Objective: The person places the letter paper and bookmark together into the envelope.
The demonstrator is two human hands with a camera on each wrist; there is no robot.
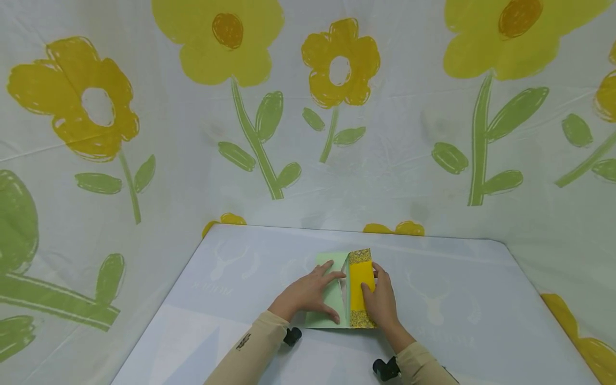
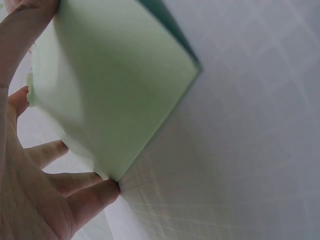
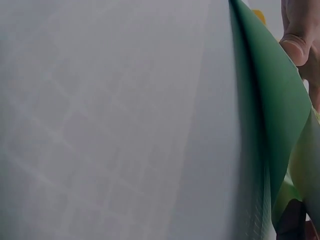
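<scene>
A light green folded paper card (image 1: 320,319) lies on the table, with a yellow panel (image 1: 356,283) banded in glittery gold at its right side. Over the green part, my left hand (image 1: 308,291) spreads its fingers and touches the paper. The left wrist view shows the thumb on the green sheet (image 2: 115,90) and the other fingers along its edge. My right hand (image 1: 382,305) holds the yellow panel's right edge, thumb on the front and fingers partly hidden behind. A darker green side (image 3: 280,100) of the paper stands raised in the right wrist view.
The pale table (image 1: 433,267) carries faint deer-head prints and ends at a back edge below a white curtain (image 1: 394,176) with yellow flowers. Small black wrist devices sit by each sleeve (image 1: 260,342).
</scene>
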